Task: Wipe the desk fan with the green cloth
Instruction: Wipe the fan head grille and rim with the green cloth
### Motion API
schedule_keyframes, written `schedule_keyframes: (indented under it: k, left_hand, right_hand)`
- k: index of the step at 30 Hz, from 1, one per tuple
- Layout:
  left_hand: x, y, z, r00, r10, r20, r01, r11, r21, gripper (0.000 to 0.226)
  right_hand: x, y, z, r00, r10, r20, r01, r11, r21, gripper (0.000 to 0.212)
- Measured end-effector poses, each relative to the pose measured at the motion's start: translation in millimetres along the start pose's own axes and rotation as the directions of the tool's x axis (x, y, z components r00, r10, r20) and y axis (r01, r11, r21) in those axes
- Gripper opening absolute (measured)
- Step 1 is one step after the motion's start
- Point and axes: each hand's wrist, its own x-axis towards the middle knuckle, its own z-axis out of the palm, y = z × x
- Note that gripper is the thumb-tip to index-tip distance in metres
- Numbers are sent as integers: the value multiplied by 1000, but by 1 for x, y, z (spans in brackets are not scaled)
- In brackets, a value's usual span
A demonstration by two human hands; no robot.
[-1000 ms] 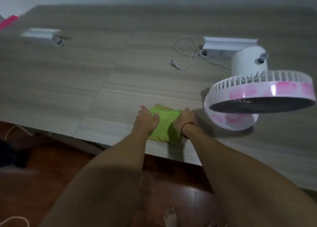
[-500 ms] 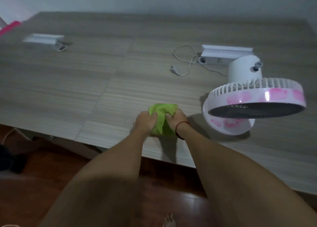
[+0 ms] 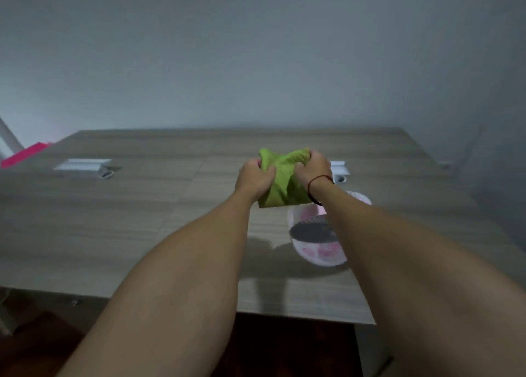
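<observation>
- Both hands up above the worktop, left hand and right hand each clenched on a bunched bright green cloth, one at either side of it.
- Cloth clear of the worktop surface, stretched between the two fists, lower edge hanging loose below the wrists.
- Thin dark red string bracelet round the right wrist.
- White-and-pink round desk fan on the worktop, just below and beyond the cloth; head tilted, dark grille facing up towards the camera, pink blotches along the lower rim.
- Right side and upper part of the fan hidden by the right forearm and the hanging cloth; stand not visible.
- White rectangular block behind the right hand, mostly covered, only a corner and a round socket-like detail showing; hard to tell what it is.
- Second white rectangular block at far left of the grey wood-grain worktop, well apart from the fan, a small loop of cord at its near end.
- Bright pink flat object at the left edge, cut off by the frame.
- Plain pale wall behind, whole scene dim and slightly blurred.
- Dark floor below the worktop's near edge, detail unreadable.
</observation>
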Motion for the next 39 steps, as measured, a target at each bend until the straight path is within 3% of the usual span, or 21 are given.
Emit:
schedule_keyframes:
  k: [7, 12, 17, 19, 22, 24, 27, 30, 34, 37, 39]
  left_hand:
    - [-31, 55, 62, 967, 70, 245, -57, 997, -58, 14]
    - [-40, 40, 79, 940, 66, 335, -113, 986, 122, 48]
    - [-46, 9, 80, 846, 60, 530, -283, 893, 350, 56]
    - [-44, -4, 85, 862, 93, 498, -303, 883, 359, 66]
    - [-43, -12, 92, 898, 163, 409, -324, 873, 364, 63]
    - [-40, -17, 93, 902, 198, 384, -344, 868, 359, 63]
    - [-31, -27, 93, 901, 219, 375, -357, 865, 353, 67]
    - [-22, -30, 94, 899, 204, 387, -357, 854, 378, 72]
    - [-21, -19, 101, 887, 225, 403, -396, 821, 412, 77]
    - [-23, -16, 116, 882, 273, 384, -427, 808, 406, 97]
    - [-22, -19, 123, 897, 295, 329, -409, 836, 367, 84]
  right_hand:
    - [4, 49, -93, 987, 70, -142, -79, 995, -58, 38]
    - [-4, 81, -91, 981, 175, -83, -193, 925, -327, 60]
    - [-11, 104, -71, 997, 34, 68, -9, 941, -338, 71]
    - [-10, 105, -61, 989, 15, 146, 37, 938, -345, 85]
    - [-8, 111, -46, 977, -61, 202, 154, 859, -488, 93]
    - [-4, 120, -44, 970, -135, 202, 224, 819, -528, 83]
    - [1, 135, -42, 962, -204, 182, 267, 843, -467, 61]
    - [0, 147, -37, 987, -159, 13, 157, 950, -269, 55]
    - [5, 148, -37, 977, 100, -188, -85, 993, 86, 48]
    - [6, 140, -34, 975, 116, -188, -108, 993, 53, 48]
    - [0, 136, -28, 990, 3, -144, -16, 996, -87, 49]
